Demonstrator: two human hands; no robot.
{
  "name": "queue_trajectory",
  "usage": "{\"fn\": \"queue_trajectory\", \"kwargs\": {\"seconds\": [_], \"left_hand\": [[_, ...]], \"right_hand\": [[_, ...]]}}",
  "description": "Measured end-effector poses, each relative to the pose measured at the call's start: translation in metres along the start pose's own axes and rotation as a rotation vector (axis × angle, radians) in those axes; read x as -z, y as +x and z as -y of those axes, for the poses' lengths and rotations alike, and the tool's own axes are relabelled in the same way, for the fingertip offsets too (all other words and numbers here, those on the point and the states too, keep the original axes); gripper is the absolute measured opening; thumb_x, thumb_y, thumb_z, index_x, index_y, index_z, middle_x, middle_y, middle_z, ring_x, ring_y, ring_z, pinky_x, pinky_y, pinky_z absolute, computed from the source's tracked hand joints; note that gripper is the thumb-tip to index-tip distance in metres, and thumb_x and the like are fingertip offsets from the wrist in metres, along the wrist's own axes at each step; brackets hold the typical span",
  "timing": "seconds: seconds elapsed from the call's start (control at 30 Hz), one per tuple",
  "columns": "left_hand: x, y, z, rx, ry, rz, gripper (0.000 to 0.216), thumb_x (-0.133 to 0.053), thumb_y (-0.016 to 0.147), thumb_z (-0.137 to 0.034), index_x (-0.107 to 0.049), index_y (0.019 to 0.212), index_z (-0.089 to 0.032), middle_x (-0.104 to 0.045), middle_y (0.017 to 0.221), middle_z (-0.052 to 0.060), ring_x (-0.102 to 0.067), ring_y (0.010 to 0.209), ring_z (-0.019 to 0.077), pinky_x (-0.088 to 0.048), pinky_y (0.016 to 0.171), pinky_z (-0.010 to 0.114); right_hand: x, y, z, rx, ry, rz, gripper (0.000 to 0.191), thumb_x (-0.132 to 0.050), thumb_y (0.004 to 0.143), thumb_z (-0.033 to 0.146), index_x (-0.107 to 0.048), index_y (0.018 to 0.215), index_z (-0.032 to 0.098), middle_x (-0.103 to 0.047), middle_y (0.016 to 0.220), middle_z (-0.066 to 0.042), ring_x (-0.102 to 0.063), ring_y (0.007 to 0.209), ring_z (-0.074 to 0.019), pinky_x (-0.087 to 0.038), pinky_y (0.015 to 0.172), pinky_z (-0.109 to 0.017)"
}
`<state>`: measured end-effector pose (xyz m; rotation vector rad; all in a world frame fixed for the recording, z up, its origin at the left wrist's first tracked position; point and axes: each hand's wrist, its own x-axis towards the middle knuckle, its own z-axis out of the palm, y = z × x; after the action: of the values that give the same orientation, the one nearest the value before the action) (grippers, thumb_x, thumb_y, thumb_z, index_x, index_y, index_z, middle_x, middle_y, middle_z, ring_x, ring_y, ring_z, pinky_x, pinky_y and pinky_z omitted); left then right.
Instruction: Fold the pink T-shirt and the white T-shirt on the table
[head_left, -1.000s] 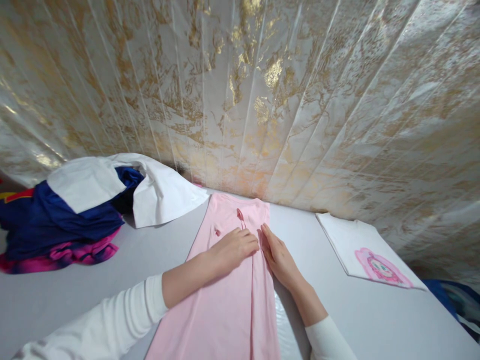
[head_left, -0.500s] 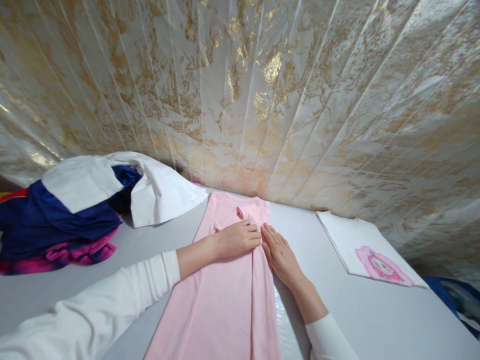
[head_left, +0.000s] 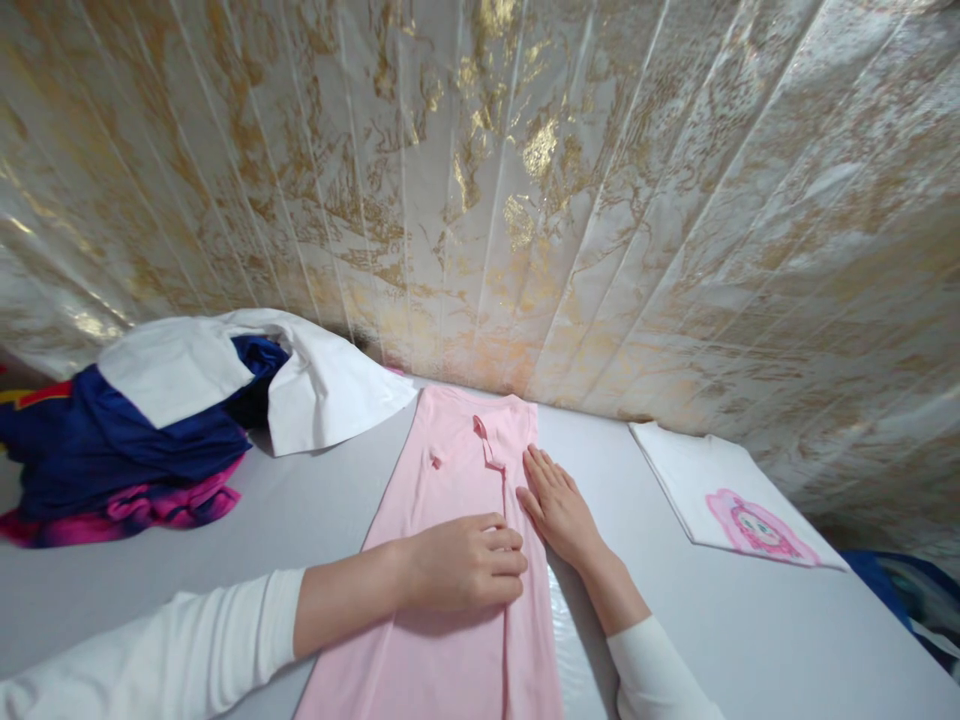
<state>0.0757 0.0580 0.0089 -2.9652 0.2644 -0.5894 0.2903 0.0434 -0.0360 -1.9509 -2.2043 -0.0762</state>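
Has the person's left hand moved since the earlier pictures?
Yes. The left hand has moved toward the person, down along the pink garment, farther from the patterned wall covering behind the table.

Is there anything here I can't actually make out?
All in the head view:
Pink garment: lower end cut off by the bottom edge.
Left hand: the hand hides whether its curled fingers pinch cloth.
Clothes pile: partly cut off by the left edge.
Blue item: cut off by the right edge; unclear what it is.
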Motion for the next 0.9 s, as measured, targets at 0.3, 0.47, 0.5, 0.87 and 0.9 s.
{"fn": "queue_trajectory", "kwargs": {"seconds": [0.3, 0.47, 0.5, 0.87, 0.9], "left_hand": [[0.0, 0.0, -0.013, 0.005, -0.164, 0.012, 0.014, -0.05, 0.095, -0.015, -0.056, 0.084, -0.019, -0.068, 0.094, 0.003, -0.06, 0.091, 0.0163, -0.042, 0.084, 0.032], [0.018, -0.011, -0.051, 0.005, -0.348, 0.057, 0.008, -0.053, 0.094, -0.016, -0.058, 0.091, -0.022, -0.07, 0.106, 0.0, -0.062, 0.099, 0.014, -0.043, 0.084, 0.03], [0.021, -0.013, -0.057, 0.006, -0.379, 0.064, 0.01, -0.052, 0.094, -0.015, -0.059, 0.094, -0.022, -0.07, 0.109, 0.0, -0.062, 0.102, 0.0132, -0.042, 0.087, 0.029], [0.019, -0.022, -0.048, 0.198, -0.455, 0.164, 0.04, -0.043, 0.099, -0.038, -0.05, 0.133, -0.019, -0.05, 0.142, 0.009, -0.042, 0.134, 0.0261, -0.03, 0.106, 0.042], [0.022, -0.02, -0.048, 0.215, -0.445, 0.178, 0.039, -0.042, 0.099, -0.038, -0.05, 0.133, -0.019, -0.05, 0.142, 0.01, -0.042, 0.134, 0.0264, -0.03, 0.106, 0.041]], "right_hand": [[0.002, 0.002, 0.003, -0.022, -0.003, 0.0, 0.052, -0.032, 0.099, 0.035, -0.036, 0.146, 0.013, -0.032, 0.153, -0.012, -0.029, 0.142, -0.0219, -0.029, 0.113, -0.042], [0.011, 0.003, 0.009, -0.044, -0.027, 0.007, 0.05, -0.035, 0.098, 0.029, -0.04, 0.143, 0.01, -0.035, 0.152, -0.012, -0.03, 0.141, -0.0243, -0.03, 0.112, -0.042], [0.013, 0.002, 0.012, -0.05, -0.038, -0.004, 0.049, -0.036, 0.097, 0.028, -0.042, 0.142, 0.01, -0.036, 0.151, -0.013, -0.03, 0.141, -0.025, -0.029, 0.112, -0.043], [-0.001, 0.01, 0.023, -0.144, -0.052, 0.032, 0.062, -0.03, 0.098, 0.044, -0.03, 0.148, 0.008, -0.025, 0.155, -0.014, -0.024, 0.143, -0.025, -0.022, 0.114, -0.043], [0.0, 0.019, 0.019, -0.159, -0.063, 0.04, 0.062, -0.03, 0.098, 0.044, -0.03, 0.148, 0.007, -0.026, 0.155, -0.015, -0.025, 0.143, -0.0251, -0.022, 0.114, -0.042]]}}
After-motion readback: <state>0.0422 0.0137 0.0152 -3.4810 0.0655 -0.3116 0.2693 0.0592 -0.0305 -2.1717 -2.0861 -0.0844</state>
